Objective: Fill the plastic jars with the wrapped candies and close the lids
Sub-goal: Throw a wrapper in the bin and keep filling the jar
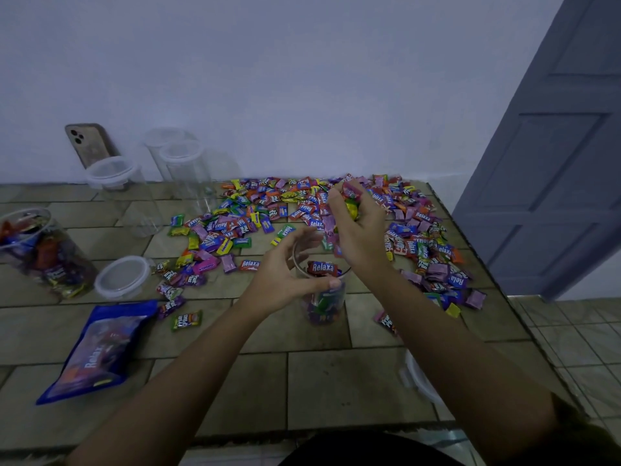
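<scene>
Counter: tan tiled counter point(319, 381) against pale wall; grey-blue panelled door point(554, 163) at rt.
Left hand: left hand point(285, 274) grips rim of clear plastic jar point(324, 301), thumb on near side, fingers arched over far side.
Open jar: upright, mid-counter, just in front of candy heap; no lid on, partly filled w/ mixed sweets, red "Relaxa" candy point(322, 267) at the mouth.
Right hand: right hand point(356, 230) above & just behind jar mouth, fingers clamped on bunch of wrapped candies point(351, 210); pink + yellow wrappers show.
Heap: loose multicoloured candy heap point(242, 223) spread over far rt of counter, up to wall & rt edge.
Filled jar: second clear jar packed w/ candies point(43, 253), far left, no lid on.
Loose lid: round clear lid point(122, 277) flat on counter, betw. filled jar & heap.
Empties: lidded empty clear jar point(117, 193) back left; two more nr wall, middle empty jar point(184, 173) in front of rear empty jar point(161, 139).
Phone: gold smartphone point(89, 144) leaning on wall behind empties.
Bag: blue "Relaxa" candy bag point(97, 348) flat, front left.
Other lid: whitish lid point(420, 378) front rt, partly hidden by rt forearm.
</scene>
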